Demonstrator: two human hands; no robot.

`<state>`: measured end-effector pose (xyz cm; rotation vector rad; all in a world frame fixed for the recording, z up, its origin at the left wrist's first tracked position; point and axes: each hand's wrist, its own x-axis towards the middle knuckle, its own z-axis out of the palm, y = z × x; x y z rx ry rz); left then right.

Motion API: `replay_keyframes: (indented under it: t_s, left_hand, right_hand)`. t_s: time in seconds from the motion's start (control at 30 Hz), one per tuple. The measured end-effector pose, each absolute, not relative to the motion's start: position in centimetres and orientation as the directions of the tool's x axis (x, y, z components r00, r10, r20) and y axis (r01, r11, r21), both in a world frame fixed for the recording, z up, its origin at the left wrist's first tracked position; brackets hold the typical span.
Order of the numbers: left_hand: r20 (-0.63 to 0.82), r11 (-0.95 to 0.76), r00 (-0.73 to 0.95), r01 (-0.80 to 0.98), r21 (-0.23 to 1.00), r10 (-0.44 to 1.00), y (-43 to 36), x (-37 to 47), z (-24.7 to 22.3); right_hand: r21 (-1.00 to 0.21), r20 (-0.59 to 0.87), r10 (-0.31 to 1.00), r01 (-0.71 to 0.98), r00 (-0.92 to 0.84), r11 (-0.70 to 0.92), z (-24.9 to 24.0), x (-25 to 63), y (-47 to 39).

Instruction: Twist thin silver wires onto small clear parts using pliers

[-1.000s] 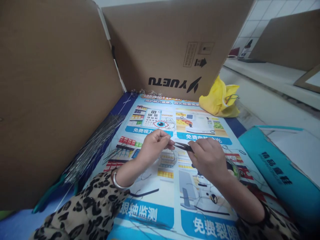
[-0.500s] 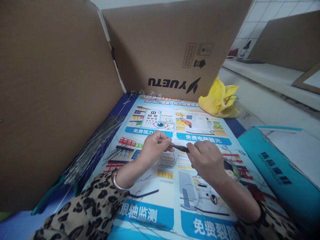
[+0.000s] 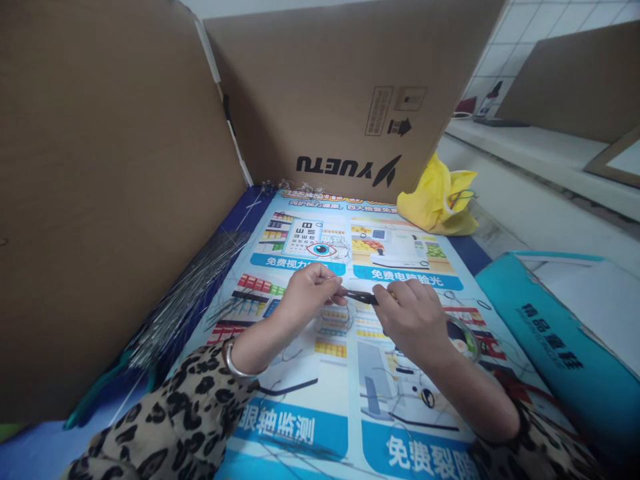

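Over the middle of the printed poster (image 3: 336,373), my right hand (image 3: 413,317) is wrapped round a pair of dark pliers (image 3: 363,297), whose jaws point left. My left hand (image 3: 313,293) pinches a thin piece of wire (image 3: 334,280) between thumb and fingertips. The tips of the pliers meet the left fingertips, at the wire; its far end is hidden by the fingers. Loose thin wires lie on the poster below both hands. A bundle of straight silvery wires (image 3: 185,307) lies to the left of my left arm.
Cardboard panels (image 3: 330,100) stand upright at the back and left. A yellow cloth bag (image 3: 440,200) sits at the back right, and a teal box (image 3: 555,320) stands at the right. Green-handled pliers (image 3: 100,390) lie at lower left. Small wire pieces (image 3: 295,187) gather by the back panel.
The pliers have turned slightly in my right hand, and their jaws look a little more parted. Both hands have stayed almost in place.
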<state>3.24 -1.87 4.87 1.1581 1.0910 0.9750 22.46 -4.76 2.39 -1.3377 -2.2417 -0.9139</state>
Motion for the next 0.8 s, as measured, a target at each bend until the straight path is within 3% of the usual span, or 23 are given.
replay_keyframes:
  t_s: [0.47,0.8]
  left_hand:
    - [-0.206,0.231,0.253,-0.073,0.970,0.945,-1.93,3.36,4.87]
    - [-0.102,0.131,0.233,-0.112,0.985,0.967,-2.27,3.60,4.76]
  right_hand:
    - [0.368,0.595,0.626,0.864,-0.504,0.345,2.04,22.65,-4.56]
    - [0.339,0.620,0.640,0.891,-0.453,0.302,1.44,22.35,-4.56]
